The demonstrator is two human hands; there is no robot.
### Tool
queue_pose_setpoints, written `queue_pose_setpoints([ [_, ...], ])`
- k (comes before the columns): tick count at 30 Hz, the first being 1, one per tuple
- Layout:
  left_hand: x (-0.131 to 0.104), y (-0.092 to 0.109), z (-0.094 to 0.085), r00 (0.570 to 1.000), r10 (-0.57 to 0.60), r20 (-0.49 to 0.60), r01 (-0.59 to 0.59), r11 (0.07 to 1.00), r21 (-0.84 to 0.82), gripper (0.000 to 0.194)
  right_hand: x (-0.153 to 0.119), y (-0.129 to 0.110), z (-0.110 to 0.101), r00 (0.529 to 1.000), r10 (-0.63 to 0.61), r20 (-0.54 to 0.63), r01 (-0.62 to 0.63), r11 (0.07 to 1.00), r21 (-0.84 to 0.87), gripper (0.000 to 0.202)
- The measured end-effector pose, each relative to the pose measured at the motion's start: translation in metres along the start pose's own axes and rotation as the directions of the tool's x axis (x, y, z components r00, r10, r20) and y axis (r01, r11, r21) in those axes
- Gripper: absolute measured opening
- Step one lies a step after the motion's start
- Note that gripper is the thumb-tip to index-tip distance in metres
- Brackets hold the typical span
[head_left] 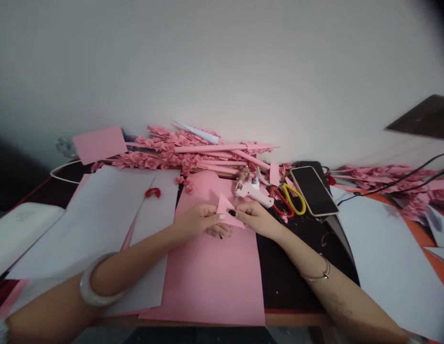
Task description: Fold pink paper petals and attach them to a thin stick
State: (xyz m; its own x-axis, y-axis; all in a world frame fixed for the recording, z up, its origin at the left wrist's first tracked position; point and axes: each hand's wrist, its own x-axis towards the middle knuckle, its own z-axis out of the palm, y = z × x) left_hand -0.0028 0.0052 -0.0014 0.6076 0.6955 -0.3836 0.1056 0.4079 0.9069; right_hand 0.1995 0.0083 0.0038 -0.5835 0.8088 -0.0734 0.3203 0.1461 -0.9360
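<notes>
The pink paper triangle (223,205), held above the large pink sheet (214,282), should handle as light, crisp and easily creased, best taken by its edges, where the left hand (197,220) and right hand (256,218) each pinch it, the glue gun (256,195) lying just beyond.

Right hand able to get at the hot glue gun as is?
Likely yes: the hot glue gun lies just beyond the right hand, handle uncovered, though that hand is pinching a pink paper triangle.
</notes>
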Motion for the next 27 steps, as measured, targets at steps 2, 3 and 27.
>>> queue_pose_setpoints([
  [2, 0.0010, 0.0005, -0.0008, 1.000, 0.004, -0.012, -0.005, 1.000, -0.017, 0.028, 0.0001, 0.0004, -0.0014, 1.000, -0.001, 0.023, 0.000, 1.000, 0.010, 0.046],
  [3, 0.0014, 0.0006, -0.0012, 1.000, 0.007, -0.020, -0.007, 1.000, -0.024, 0.028, 0.0002, 0.0008, -0.0023, 0.999, 0.000, 0.034, 0.000, 1.000, 0.014, 0.046],
  [27, -0.0051, 0.0000, -0.0009, 0.975, 0.068, 0.210, -0.112, 0.973, 0.203, 0.026, -0.0020, -0.0013, -0.0077, 0.989, 0.031, 0.142, -0.041, 0.997, 0.063, 0.033],
])
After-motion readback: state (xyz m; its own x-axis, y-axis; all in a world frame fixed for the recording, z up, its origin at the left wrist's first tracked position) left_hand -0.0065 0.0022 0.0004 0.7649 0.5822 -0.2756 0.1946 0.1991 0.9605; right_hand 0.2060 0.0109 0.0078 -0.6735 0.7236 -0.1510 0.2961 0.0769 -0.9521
